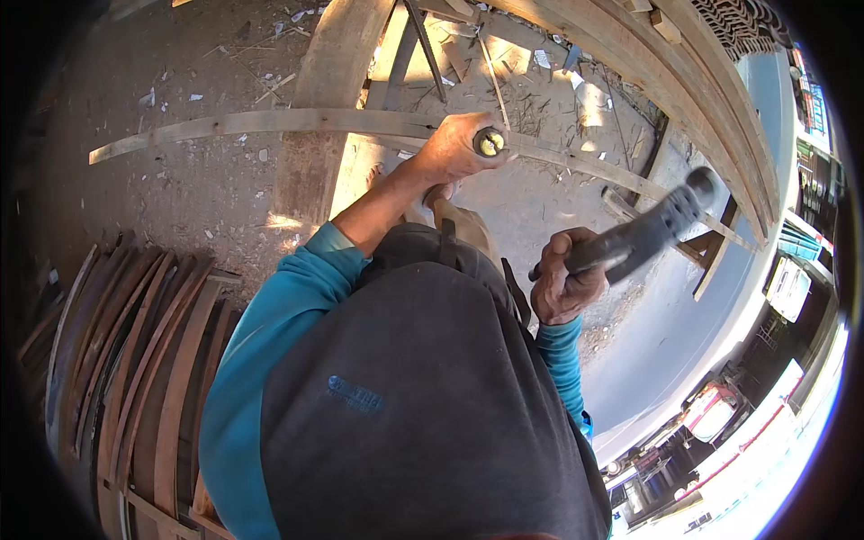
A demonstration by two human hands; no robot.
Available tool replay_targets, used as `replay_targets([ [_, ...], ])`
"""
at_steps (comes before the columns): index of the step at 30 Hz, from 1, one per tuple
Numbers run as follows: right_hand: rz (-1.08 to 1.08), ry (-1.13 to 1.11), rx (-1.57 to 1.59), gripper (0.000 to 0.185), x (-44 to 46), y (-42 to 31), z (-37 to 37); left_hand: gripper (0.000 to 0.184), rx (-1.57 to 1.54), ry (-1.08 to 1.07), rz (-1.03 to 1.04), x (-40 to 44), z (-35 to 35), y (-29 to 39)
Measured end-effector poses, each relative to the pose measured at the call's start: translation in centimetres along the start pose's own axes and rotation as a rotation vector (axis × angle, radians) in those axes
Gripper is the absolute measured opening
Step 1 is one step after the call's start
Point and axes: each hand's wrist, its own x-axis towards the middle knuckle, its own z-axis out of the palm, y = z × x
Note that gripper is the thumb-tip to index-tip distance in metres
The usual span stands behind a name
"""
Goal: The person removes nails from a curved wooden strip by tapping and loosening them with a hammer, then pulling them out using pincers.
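Observation:
My left hand (453,148) is closed around an upright round handle (489,141), seen end-on with a dark rim and a yellowish centre. The lower part of that tool is hidden by the hand. Beneath the hand runs a long, slightly curved wooden strip (225,124), crossing the view from left to right. To the right, my right hand (571,274) grips a dark hammer-like tool (643,236), held out away from the left hand. Its far end is smeared by motion, so its exact kind is unclear.
A wide plank (328,94) lies under the strip on the littered dirt ground. Curved wooden pieces (135,351) are stacked at lower left. Long curved beams (666,76) stand at upper right, near a heap of rusty metal pieces (733,27). A road (666,351) runs along the right.

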Motion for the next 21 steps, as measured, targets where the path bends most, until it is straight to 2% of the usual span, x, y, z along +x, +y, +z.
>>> replay_targets([
  [2, -0.214, 0.112, 0.351, 0.026, 0.0, 0.7, 1.1, 0.032, 0.057, 0.008, 0.015, 0.2, 0.1, 0.1],
  [3, -0.191, 0.108, 0.354, 0.024, -0.7, 2.2, 1.7, 0.032, 0.056, 0.001, 0.025, 0.1, -0.1, 0.0],
  [5, 0.112, -0.266, -0.477, 0.025, -1.4, 3.4, 1.4, 0.035, 0.041, -0.01, 0.11, 0.3, -0.6, 0.0],
  [6, 0.109, -0.411, -0.535, 0.023, -0.9, 4.7, 2.4, 0.035, 0.042, -0.001, 0.116, 0.2, -0.8, 0.1],
  [7, 0.119, -0.384, -0.506, 0.026, -1.2, 5.4, 2.7, 0.042, 0.065, -0.047, 0.105, 0.1, -1.1, 0.2],
  [9, 0.285, -0.392, -0.373, 0.03, -1.4, 4.5, 2.0, 0.058, 0.127, -0.095, 0.096, 0.7, -2.8, 0.3],
  [10, 0.296, -0.415, -0.378, 0.03, -2.1, 4.0, 1.5, 0.077, 0.246, -0.052, 0.144, 0.1, -4.1, 1.0],
  [11, 0.295, -0.332, -0.352, 0.032, -2.5, 3.6, 0.9, 0.084, 0.236, -0.008, 0.138, -0.2, -5.6, 1.2],
  [14, 0.318, -0.136, -0.307, 0.038, -2.5, 5.2, 0.0, 0.079, 0.153, 0.086, 0.083, -2.0, -10.8, -0.4],
  [16, 0.307, -0.062, -0.283, 0.04, -2.8, 6.4, -0.5, 0.067, 0.298, 0.099, -0.02, -3.0, -13.3, -1.9],
  [21, 0.419, -0.056, -0.185, 0.043, -4.1, 8.5, -0.6, 0.051, 0.321, 0.221, -0.083, -4.8, -13.2, -3.4],
])
